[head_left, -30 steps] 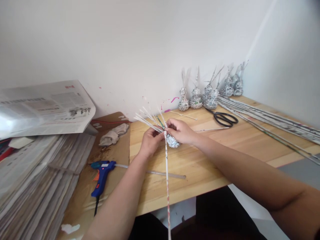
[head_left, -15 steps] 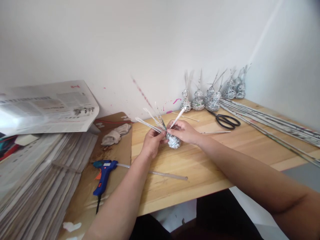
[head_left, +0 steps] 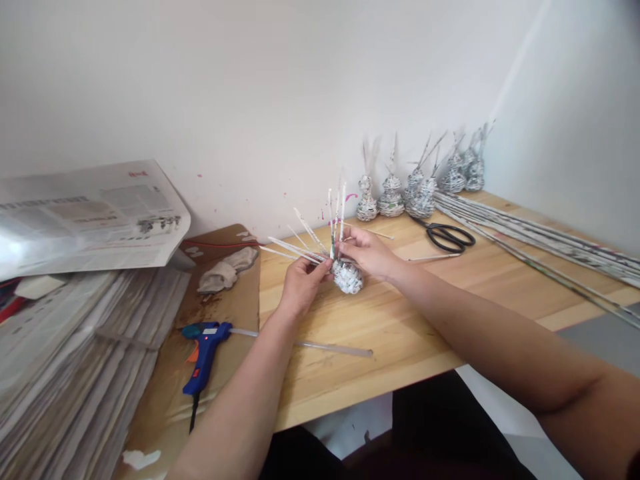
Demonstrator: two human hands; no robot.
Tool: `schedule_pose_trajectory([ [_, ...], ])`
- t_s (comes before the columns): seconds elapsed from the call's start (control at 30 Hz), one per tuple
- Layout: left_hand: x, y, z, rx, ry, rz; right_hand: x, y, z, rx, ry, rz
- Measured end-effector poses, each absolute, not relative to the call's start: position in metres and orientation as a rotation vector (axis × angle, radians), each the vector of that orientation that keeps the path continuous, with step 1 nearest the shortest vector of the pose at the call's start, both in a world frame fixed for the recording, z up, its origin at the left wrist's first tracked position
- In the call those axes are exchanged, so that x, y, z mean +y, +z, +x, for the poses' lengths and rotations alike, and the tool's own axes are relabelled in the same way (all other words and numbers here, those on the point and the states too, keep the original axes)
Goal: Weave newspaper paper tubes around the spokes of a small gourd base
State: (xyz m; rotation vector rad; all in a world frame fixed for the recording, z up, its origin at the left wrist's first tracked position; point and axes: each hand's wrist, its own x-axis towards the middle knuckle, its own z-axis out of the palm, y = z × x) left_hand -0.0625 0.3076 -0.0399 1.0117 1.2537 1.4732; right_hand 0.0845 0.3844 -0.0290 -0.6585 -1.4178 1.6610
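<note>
A small round woven newspaper piece (head_left: 348,277) is held over the middle of the wooden table, with several paper sticks (head_left: 311,229) fanning from its top to the left and upward. My left hand (head_left: 304,280) pinches the base of the sticks at the left of the weave. On the other side, my right hand (head_left: 364,251) is closed on upright paper sticks (head_left: 342,212) just above the woven part. The fingertips of both hands nearly meet, and some of the weave is hidden behind them.
Several woven newspaper figures (head_left: 392,197) line the wall, near black scissors (head_left: 450,238) and long paper sticks (head_left: 540,244). A blue glue gun (head_left: 204,357) and a cloth (head_left: 227,272) lie on cardboard (head_left: 175,400) at left. Stacked newspapers (head_left: 100,367) stand beside it.
The sticks in my right hand have swung from leaning right to nearly upright. The long reddish stick that leaned left is no longer there, and the left sticks fan wider. The view has shifted slightly.
</note>
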Motion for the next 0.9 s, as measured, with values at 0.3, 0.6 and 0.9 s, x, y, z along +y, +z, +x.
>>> schedule_pose_trajectory([
  [0.3, 0.303, -0.032, -0.068, 1.282, 1.44, 1.219, 0.381, -0.032, 0.082, -1.327, 1.61, -0.758],
  [0.6, 0.304, -0.031, -0.069, 1.311, 1.491, 1.317, 0.382, -0.032, 0.085, -1.751, 1.428, -0.67],
  [0.9, 0.301, -0.026, -0.067, 1.436, 1.491, 1.338, 0.377, -0.026, 0.088, -1.762, 1.436, -0.66],
])
